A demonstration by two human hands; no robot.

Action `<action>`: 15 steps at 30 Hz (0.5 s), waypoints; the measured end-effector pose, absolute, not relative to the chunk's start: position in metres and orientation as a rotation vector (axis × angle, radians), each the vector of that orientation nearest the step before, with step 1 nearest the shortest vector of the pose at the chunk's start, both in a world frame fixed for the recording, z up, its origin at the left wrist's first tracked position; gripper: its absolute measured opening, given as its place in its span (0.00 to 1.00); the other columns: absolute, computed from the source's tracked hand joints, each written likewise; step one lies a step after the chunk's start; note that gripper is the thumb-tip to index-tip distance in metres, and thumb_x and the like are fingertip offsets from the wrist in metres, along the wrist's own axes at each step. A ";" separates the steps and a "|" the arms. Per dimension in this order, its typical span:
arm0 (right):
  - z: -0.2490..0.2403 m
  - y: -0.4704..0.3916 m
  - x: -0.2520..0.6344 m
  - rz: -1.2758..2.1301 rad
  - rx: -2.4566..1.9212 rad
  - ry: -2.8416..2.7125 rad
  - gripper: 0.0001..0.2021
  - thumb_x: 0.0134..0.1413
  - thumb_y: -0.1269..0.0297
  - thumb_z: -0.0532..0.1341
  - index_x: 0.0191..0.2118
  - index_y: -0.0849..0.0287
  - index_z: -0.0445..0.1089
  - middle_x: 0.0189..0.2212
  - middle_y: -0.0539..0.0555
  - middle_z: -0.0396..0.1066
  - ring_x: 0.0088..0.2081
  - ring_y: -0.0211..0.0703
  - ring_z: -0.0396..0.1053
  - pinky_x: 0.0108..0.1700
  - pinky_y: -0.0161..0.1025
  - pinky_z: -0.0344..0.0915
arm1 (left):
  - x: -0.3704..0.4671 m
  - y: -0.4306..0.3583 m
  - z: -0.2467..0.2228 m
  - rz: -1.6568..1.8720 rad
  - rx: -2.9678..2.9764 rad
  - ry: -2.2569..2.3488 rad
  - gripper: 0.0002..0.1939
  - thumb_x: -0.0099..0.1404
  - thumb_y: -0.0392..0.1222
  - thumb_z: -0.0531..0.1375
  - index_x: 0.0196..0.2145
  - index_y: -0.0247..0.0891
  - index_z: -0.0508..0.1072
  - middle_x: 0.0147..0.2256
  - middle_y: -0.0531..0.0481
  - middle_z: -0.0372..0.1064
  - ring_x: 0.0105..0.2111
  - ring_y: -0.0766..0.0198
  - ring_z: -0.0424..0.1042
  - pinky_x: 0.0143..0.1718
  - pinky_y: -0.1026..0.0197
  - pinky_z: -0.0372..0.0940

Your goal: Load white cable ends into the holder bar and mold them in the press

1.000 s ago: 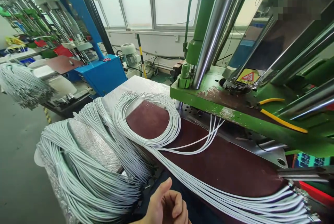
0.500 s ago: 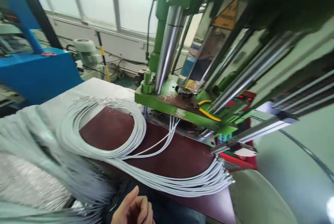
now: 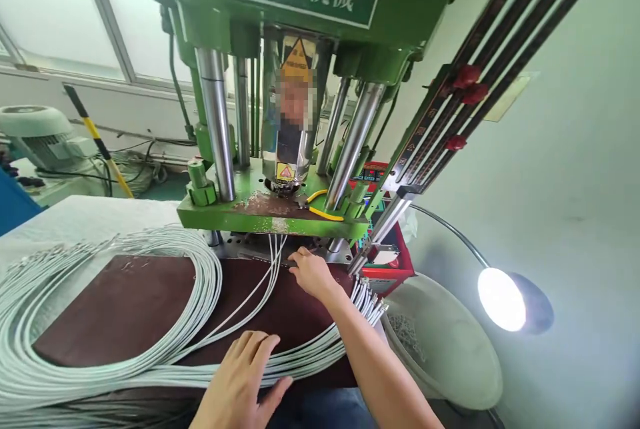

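Note:
My left hand [image 3: 240,379] is at the bottom centre, fingers apart and thumb out, over the near edge of the bundle of white cables [image 3: 305,361]. Farther forward, my right hand [image 3: 313,272] reaches to the front edge of the green press [image 3: 295,224], its fingers bent near the metal base plate; what its fingertips hold, if anything, is too small to tell. A few thin white cables [image 3: 273,276] run from under the press plate, left of my right hand. The large coil [image 3: 205,282] lies on the dark red board [image 3: 150,302].
Yellow-handled pliers [image 3: 325,216] lie on the press plate. To the right are a red box [image 3: 400,269], a large pale round bin [image 3: 450,349] with scraps inside and a lit lamp [image 3: 501,299]. A slanted rail [image 3: 435,129] rises beside the press.
The view has turned to the right. My right hand has come into view and reached to the press. The hand at the bottom, earlier curled, is now spread as my left hand.

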State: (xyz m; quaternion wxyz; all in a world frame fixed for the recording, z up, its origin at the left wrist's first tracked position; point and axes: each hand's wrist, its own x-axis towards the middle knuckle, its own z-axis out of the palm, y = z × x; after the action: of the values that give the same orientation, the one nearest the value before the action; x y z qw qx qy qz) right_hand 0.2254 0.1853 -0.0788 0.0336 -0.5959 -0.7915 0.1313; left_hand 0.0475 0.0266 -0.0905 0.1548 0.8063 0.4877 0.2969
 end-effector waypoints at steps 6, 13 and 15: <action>-0.072 0.161 0.278 0.417 -2.012 -2.291 0.14 0.58 0.72 0.59 0.50 0.59 0.70 0.50 0.60 0.69 0.48 0.48 0.71 0.49 0.40 0.65 | 0.042 0.038 -0.114 0.425 2.568 1.401 0.15 0.59 0.44 0.62 0.45 0.43 0.73 0.42 0.45 0.74 0.41 0.50 0.74 0.43 0.50 0.70; -0.043 0.075 0.286 0.607 -1.505 -1.961 0.11 0.63 0.65 0.58 0.49 0.59 0.70 0.43 0.55 0.72 0.43 0.40 0.71 0.46 0.35 0.67 | 0.046 0.076 -0.106 0.659 2.496 1.081 0.12 0.68 0.47 0.52 0.32 0.46 0.74 0.28 0.52 0.74 0.28 0.63 0.75 0.31 0.65 0.69; -0.026 0.050 0.281 0.729 -1.187 -1.967 0.12 0.64 0.62 0.57 0.50 0.60 0.68 0.42 0.54 0.73 0.42 0.36 0.71 0.45 0.29 0.67 | 0.051 0.084 -0.099 0.634 2.431 1.096 0.13 0.67 0.48 0.52 0.30 0.45 0.72 0.27 0.53 0.73 0.26 0.64 0.75 0.30 0.66 0.68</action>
State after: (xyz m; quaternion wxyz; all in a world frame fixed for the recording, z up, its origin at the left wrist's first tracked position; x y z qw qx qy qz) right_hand 0.2813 0.0503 -0.0264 0.3576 -0.4600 -0.7620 0.2825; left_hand 0.0512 0.0843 -0.0989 0.1991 0.8690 0.3920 0.2268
